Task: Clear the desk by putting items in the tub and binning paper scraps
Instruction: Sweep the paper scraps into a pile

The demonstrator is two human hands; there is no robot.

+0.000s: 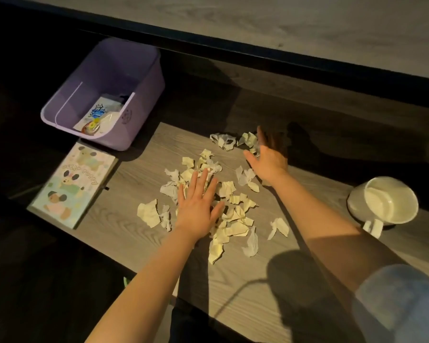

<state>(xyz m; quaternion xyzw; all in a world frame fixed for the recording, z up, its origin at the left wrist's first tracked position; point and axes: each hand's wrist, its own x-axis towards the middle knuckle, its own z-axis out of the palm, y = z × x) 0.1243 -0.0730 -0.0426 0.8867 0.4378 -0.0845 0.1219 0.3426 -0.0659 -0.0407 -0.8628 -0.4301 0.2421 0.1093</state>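
Cream and white paper scraps, torn and crumpled, lie in a loose pile in the middle of the grey wood-grain desk. The left hand presses flat on the pile, fingers straight. The right hand is at the pile's far right side, fingers stretched out, grasping nothing. Far left of the pile stands a purple plastic tub with items inside; left of the pile lies a picture book. Right of the pile, with bare wood between, stands a white mug.
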